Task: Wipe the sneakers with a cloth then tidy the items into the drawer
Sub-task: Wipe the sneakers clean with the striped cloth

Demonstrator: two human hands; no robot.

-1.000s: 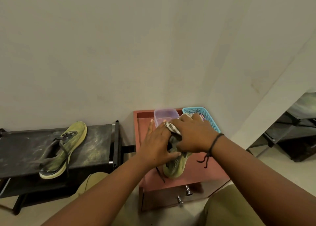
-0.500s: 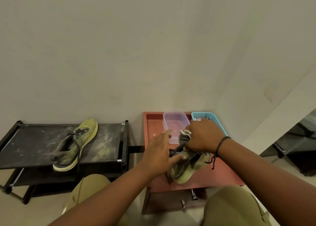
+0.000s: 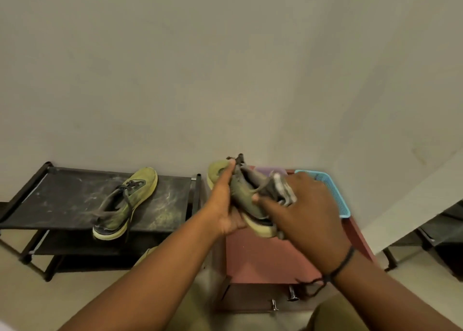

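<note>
Pale plaster wall is filling most of the view, meeting a light floor at the bottom. Against it a reddish cabinet (image 3: 265, 258) is standing with its flat top serving as a worktop, and two metal knobs (image 3: 283, 300) are showing on the drawer front (image 3: 250, 298) below its near edge. Along the worktop's far edge a lilac plastic tub (image 3: 263, 171) is sitting mostly hidden behind the raised shoe, and a blue mesh basket (image 3: 335, 195) is running down the right edge, partly covered by the right hand.

Above the worktop's far left corner, the left hand (image 3: 224, 205) is gripping one olive sneaker (image 3: 244, 195) from beneath — toe tilted up toward the wall, pale sole turned toward the camera. The right hand (image 3: 303, 218) is curling around a grey cloth (image 3: 280, 188) and pressing it against the shoe's upper; a dark cord bracelet (image 3: 343, 265) is circling that wrist.

Left of the cabinet, a black two-tier shoe rack (image 3: 62, 200) is carrying the second sneaker (image 3: 125, 203) near the right end of its scuffed top shelf, laces trailing loose. Khaki-clad knees (image 3: 328, 315) are showing along the bottom edge.
</note>
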